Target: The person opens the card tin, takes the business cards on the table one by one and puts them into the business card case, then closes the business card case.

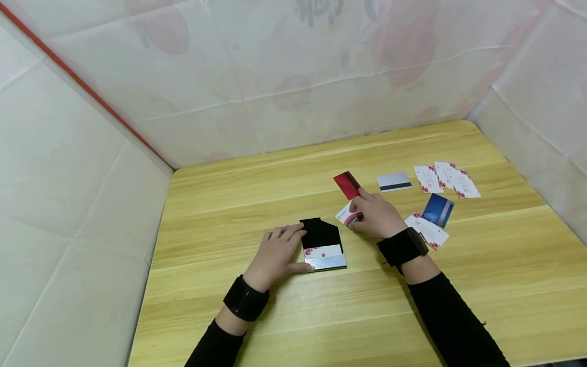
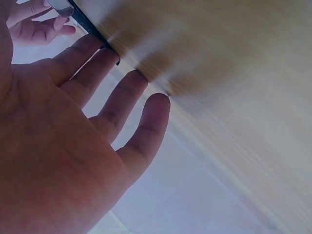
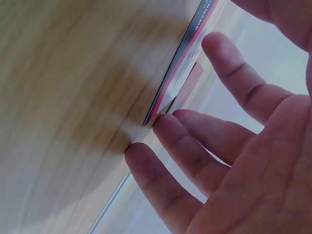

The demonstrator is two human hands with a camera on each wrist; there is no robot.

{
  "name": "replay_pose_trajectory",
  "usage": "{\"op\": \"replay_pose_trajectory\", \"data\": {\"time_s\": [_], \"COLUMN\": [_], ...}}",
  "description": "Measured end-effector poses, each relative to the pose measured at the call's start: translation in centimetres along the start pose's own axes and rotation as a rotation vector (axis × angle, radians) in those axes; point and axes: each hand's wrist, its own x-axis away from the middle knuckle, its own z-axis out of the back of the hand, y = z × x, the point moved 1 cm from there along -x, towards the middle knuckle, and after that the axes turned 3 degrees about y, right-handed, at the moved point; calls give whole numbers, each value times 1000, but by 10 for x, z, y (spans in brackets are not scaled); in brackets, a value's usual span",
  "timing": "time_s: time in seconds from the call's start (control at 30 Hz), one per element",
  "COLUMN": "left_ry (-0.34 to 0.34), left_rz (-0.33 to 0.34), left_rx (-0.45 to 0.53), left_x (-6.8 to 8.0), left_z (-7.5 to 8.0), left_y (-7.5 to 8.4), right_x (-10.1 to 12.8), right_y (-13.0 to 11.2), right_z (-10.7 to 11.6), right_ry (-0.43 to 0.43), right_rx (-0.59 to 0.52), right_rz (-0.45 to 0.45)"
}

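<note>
- The case (image 1: 321, 244), black with its flap open, lies on the bench (image 1: 257, 204) in front of the person; a white card with red marks sits in its pocket above a silvery front edge.
- The left hand (image 1: 275, 257) rests at the case's left side, fingers (image 1: 289, 233) straight and spread, thumb against the lower left corner.
- The right hand (image 1: 377, 216) lies just right of the case on a white card (image 1: 345, 214) with a red edge; its fingers are loosely bent over the card, and a firm grip cannot be told.
- A red card (image 1: 347, 184) lies just beyond the right hand, touching its fingertip.
- Farther right: a white card with a dark stripe (image 1: 393, 182), three white cards with red print (image 1: 447, 179), a blue card (image 1: 437, 209), and another white printed card (image 1: 428, 230) beside the right wrist.
- The print on these cards is too small to read from the head view.
- The right wrist view alone shows the white card's edge (image 3: 178, 66) raised off the bench, with letters ending in "NAME" near its top end, and fingers (image 3: 190, 146) beneath it.
- The left wrist view alone shows the left hand's (image 2: 58, 146) palm, fingers (image 2: 141, 131) apart, the tips touching the case's dark edge (image 2: 92, 31); the bench there is blurred.
</note>
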Motion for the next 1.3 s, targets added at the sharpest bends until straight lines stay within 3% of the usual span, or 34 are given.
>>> {"op": "replay_pose_trajectory", "data": {"time_s": [0.3,0.63,0.87,1.0,1.3], "left_ry": [-17,-5,-13,-15,-10], "left_rz": [13,6,5,-3,9], "left_rx": [-1,-1,-2,1,12], "left_x": [-1,-1,-2,-3,-1], "left_z": [1,-1,0,0,2], "left_y": [0,2,2,2,2], "right_x": [1,1,4,7,3], "right_y": [-3,-1,5,14,17], "right_z": [3,-1,10,17,16], "right_ry": [-6,58,-23,-73,-75], "right_rx": [35,-1,-67,-81,-84], "right_rz": [13,-3,7,-35,-16]}}
